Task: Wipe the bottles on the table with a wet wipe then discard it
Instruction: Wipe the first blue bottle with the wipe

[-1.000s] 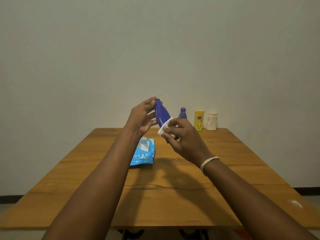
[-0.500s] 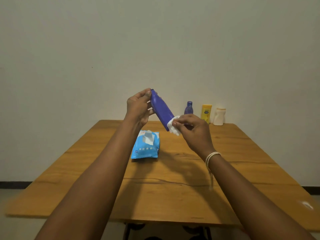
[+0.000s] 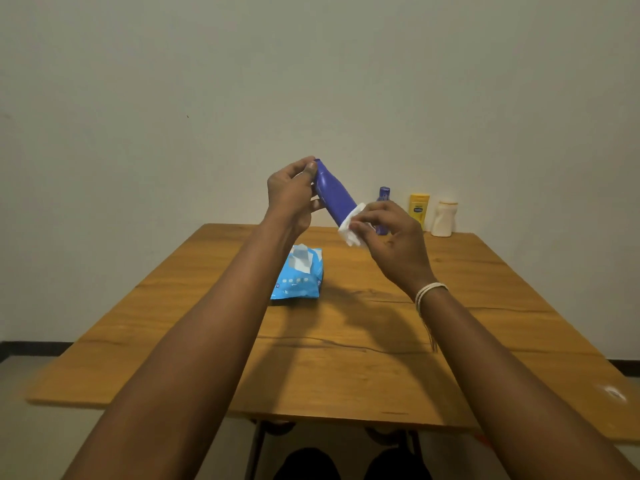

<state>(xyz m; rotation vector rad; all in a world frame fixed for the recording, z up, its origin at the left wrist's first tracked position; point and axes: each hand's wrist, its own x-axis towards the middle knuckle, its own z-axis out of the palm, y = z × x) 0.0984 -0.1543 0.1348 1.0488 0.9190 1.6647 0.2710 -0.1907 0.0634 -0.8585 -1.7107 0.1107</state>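
Head view: glossy blue bottle (image 3: 334, 194) tilted — left hand (image 3: 291, 194) fingers grip it, right hand (image 3: 391, 237) fingers pinch a white wipe (image 3: 351, 230).

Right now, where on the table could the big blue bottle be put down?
Bare wood lies in front of the blue wipes packet, across the wooden table's near half, and along its right side. The far edge is crowded: small purple bottle, yellow bottle, white bottle.

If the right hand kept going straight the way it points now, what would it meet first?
Probably the small purple bottle standing just behind the right hand, which holds the wet wipe; depth is unclear.
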